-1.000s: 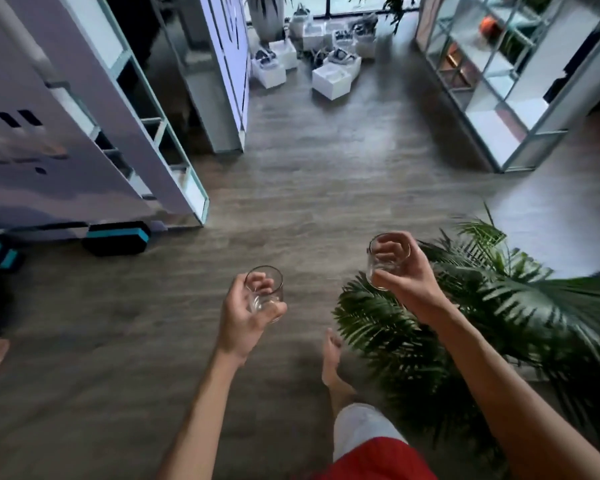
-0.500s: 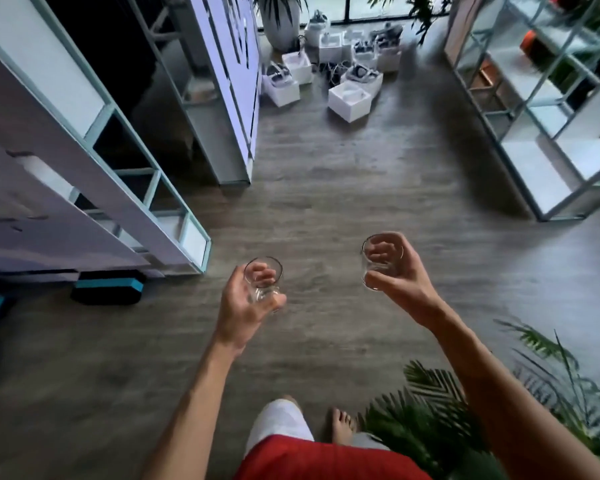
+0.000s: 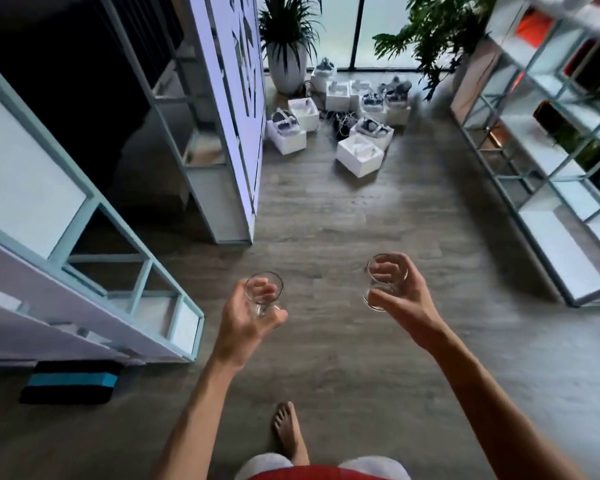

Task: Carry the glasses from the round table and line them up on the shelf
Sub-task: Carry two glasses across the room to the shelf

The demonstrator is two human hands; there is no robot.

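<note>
Left hand (image 3: pixel 245 315): closed around a clear glass (image 3: pixel 263 293), upright, carried above the floor (image 3: pixel 326 244). Right hand (image 3: pixel 400 289): closed around a second clear glass (image 3: pixel 385 282), upright. No legible writing or labels. Floor: grey wood-look planks. Room: pale-framed shelf units left (image 3: pixel 84 237) and right (image 3: pixel 548 161); white boxes (image 3: pixel 359 155) grouped beyond; potted plant (image 3: pixel 286 39) by the window.
</note>
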